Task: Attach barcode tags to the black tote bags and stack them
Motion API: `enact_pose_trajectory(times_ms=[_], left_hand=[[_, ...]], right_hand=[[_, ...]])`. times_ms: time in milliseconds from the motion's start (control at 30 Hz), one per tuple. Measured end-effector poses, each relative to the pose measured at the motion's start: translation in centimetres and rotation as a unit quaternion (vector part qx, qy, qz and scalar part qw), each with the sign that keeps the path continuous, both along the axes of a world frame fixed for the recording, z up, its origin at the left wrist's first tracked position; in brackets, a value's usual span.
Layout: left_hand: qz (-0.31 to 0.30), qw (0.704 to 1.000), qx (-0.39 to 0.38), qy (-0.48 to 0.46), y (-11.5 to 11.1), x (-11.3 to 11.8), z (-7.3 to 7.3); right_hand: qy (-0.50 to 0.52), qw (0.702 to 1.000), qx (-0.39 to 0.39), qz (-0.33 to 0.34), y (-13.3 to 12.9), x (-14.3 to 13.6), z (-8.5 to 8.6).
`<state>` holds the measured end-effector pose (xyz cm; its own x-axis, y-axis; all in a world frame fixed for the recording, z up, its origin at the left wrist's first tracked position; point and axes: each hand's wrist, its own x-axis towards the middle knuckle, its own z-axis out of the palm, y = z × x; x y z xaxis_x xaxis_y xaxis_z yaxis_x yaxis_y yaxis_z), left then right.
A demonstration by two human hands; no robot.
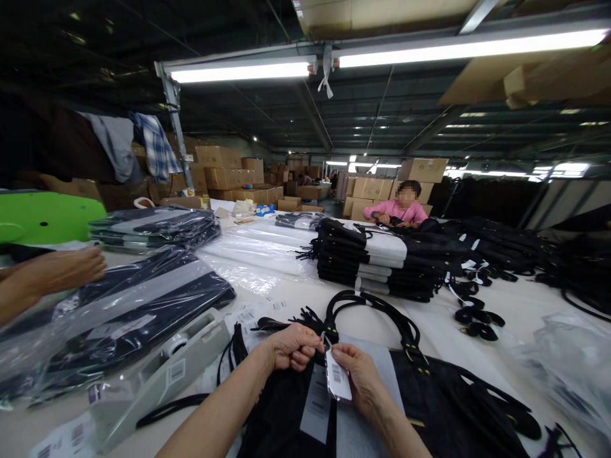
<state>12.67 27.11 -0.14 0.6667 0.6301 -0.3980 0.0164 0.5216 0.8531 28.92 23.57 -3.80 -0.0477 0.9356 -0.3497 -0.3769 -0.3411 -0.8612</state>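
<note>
A black handbag (277, 413) lies on the table before me, its looped handles (377, 301) pointing away from me and a strip of pale tissue paper across its body. In my right hand (361, 375) is a white barcode hang tag (338, 375), held between thumb and fingers. My left hand (296, 346) is closed in a pinch at the top end of the tag, beside the base of the handle. What its fingertips grip is too small to make out. Below it, a grey printed label (315, 403) rests on the bag.
Stacked black bags (367, 261) stand beyond my hands, with plastic-wrapped bags (157, 299) to the left. Near my left forearm is a grey label dispenser (165, 375). Another person's hand (57, 270) reaches in at left; a person in pink (398, 210) sits across the table. Clear plastic (568, 362) lies right.
</note>
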Motion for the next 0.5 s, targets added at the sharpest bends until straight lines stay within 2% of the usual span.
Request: enact_pose_trajectory(times_ms=[67, 133, 233, 300, 367, 500], left_hand=[[0.01, 0.999, 0.026, 0.017, -0.4, -0.3, 0.2], [0.056, 0.991, 0.107, 0.064, -1.0, -0.4, 0.2], [0.141, 0.934, 0.3, 0.134, -2.0, -0.3, 0.0], [0.169, 0.901, 0.381, 0.124, -2.6, -0.3, -0.2], [0.178, 0.904, 0.376, 0.102, -3.2, -0.3, -0.4], [0.18, 0.931, 0.301, 0.1, -4.0, -0.6, -0.7]], right_hand=[[0.008, 1.0, 0.004, 0.015, -0.2, 0.3, 0.3], [0.015, 0.999, 0.005, 0.038, -0.4, 0.6, 0.6], [0.019, 0.997, -0.005, 0.071, -0.6, 0.5, 1.1], [0.019, 0.996, -0.015, 0.09, -0.8, 0.3, 1.3], [0.018, 0.994, -0.023, 0.108, -1.0, 0.0, 1.4], [0.012, 0.991, -0.042, 0.123, -1.5, -0.3, 1.7]])
